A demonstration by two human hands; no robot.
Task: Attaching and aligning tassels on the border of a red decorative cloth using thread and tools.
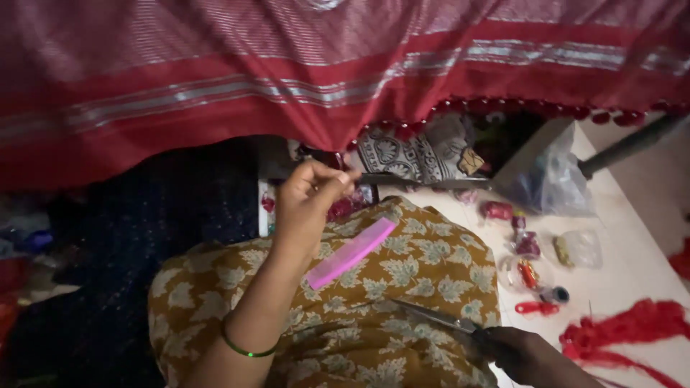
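Note:
My left hand (pixel 307 197) is raised in front of the hem of a red striped cloth (pixel 287 79) edged with small red tassels (pixel 503 108). Its thumb and fingertips are pinched together; what they pinch is too small to make out. A green bangle (pixel 244 350) circles that wrist. On my lap, covered in mustard floral fabric (pixel 402 287), lies a pink comb (pixel 352 253) just right of the forearm. My right hand (pixel 532 357) at the bottom right grips scissors (pixel 435 316), blades pointing left over the lap.
On the white floor (pixel 632 266) to the right lie a clear plastic bag (pixel 550 179), small packets of red bits (pixel 528 269), a thread spool (pixel 557 294) and a bundle of red yarn (pixel 632 323). A dark blue cloth (pixel 144 215) fills the left. A grey pole (pixel 632 144) slants at the right.

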